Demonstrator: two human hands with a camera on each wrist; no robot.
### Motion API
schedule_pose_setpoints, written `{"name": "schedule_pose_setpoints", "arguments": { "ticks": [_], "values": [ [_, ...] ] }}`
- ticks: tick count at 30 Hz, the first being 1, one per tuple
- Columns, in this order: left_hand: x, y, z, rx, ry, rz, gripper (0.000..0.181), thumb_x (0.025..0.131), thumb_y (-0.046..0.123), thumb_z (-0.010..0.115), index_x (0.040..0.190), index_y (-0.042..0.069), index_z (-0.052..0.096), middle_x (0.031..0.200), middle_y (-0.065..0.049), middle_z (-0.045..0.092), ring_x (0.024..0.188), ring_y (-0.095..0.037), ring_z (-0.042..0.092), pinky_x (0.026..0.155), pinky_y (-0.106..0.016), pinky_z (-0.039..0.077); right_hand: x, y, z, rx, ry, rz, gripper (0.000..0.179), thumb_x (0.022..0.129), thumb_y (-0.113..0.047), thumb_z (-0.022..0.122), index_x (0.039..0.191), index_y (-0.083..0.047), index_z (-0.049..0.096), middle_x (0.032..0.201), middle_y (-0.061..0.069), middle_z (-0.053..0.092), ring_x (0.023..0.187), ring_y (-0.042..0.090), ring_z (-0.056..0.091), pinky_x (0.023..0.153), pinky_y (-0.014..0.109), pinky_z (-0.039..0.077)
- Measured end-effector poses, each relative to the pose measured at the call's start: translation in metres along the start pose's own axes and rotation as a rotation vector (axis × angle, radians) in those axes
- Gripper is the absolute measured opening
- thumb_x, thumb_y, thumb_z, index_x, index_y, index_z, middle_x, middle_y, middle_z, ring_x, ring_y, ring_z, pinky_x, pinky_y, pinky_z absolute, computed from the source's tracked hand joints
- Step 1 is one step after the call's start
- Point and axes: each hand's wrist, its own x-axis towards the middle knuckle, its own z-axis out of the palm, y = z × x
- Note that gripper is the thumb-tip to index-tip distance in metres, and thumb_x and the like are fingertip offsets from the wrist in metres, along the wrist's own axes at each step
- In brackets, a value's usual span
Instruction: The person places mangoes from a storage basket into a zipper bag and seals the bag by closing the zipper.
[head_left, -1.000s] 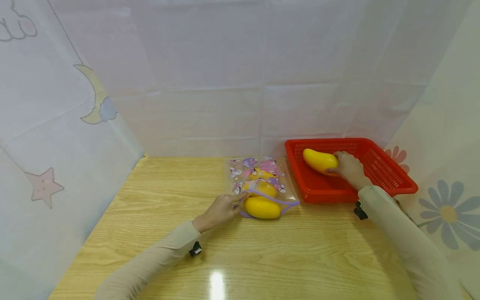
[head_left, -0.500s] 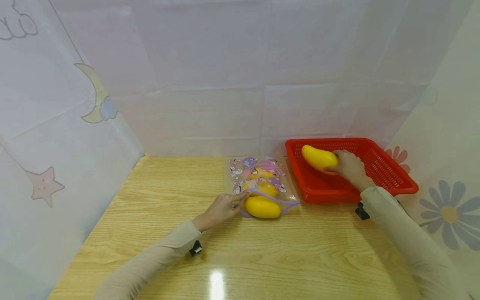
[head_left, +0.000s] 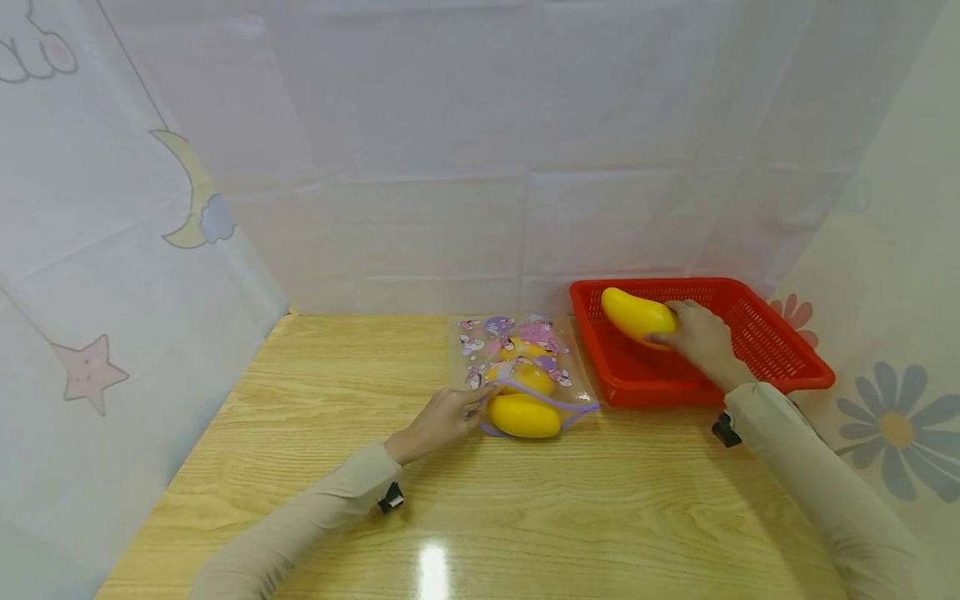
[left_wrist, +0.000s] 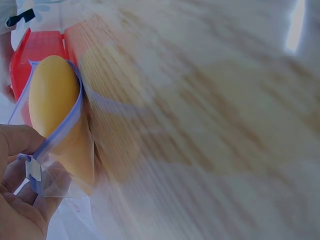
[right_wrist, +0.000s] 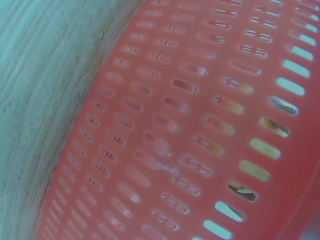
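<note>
My left hand (head_left: 442, 423) pinches the purple-edged opening of a clear printed zip bag (head_left: 468, 337) near its white slider (left_wrist: 33, 169). A yellow mango (head_left: 525, 416) lies in the bag's mouth, and more yellow fruit (head_left: 531, 379) shows through the plastic behind it. Over at the right, my right hand (head_left: 699, 337) grips another yellow mango (head_left: 636, 316) by one end inside the red basket (head_left: 615, 390); its far end is tilted up. In the right wrist view the slotted basket wall (right_wrist: 150, 125) hides most of that hand and mango.
All of this sits on a wood-grain table (head_left: 480, 508), with the basket right of the bag and close to it. A pale cloth wall (head_left: 420, 208) rises along the back edge, and printed cloth hangs at both sides.
The mango in my right hand has tipped up slightly and shifted a little to the left within the basket. My left hand and the bag stay put.
</note>
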Motion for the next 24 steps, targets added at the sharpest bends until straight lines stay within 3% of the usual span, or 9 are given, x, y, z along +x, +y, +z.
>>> {"name": "schedule_pose_setpoints", "arguments": {
  "ticks": [4,14,24],
  "values": [
    [0.0,0.0,0.0,-0.017,-0.007,-0.01,0.052,0.086,-0.013,0.064,0.136,-0.004,0.056,0.107,-0.018,0.071,0.043,0.002,0.022,0.043,-0.013,0.029,-0.004,-0.004,-0.001,0.002,0.025,-0.004,0.076,0.084,-0.039,0.079,0.135,0.009,0.048,0.126,0.032,0.053,0.102,0.046,0.052,0.087,0.066,0.043],
    [0.0,-0.002,0.001,-0.019,-0.009,-0.011,0.051,0.086,-0.012,0.065,0.136,-0.003,0.056,0.087,-0.012,0.072,0.044,0.003,0.022,0.044,-0.013,0.03,-0.008,-0.009,-0.001,0.013,0.058,-0.024,0.074,0.085,-0.037,0.079,0.136,0.008,0.049,0.127,0.031,0.053,0.101,0.046,0.052,0.085,0.064,0.044],
    [0.0,-0.001,0.0,-0.018,0.019,0.023,0.051,0.083,-0.014,0.067,0.133,-0.006,0.057,0.098,-0.018,0.073,0.044,0.002,0.021,0.042,-0.013,0.03,-0.014,-0.017,-0.004,0.021,0.074,-0.055,0.072,0.085,-0.037,0.079,0.137,0.005,0.05,0.123,0.028,0.055,0.098,0.042,0.053,0.084,0.061,0.046]
  ]
}}
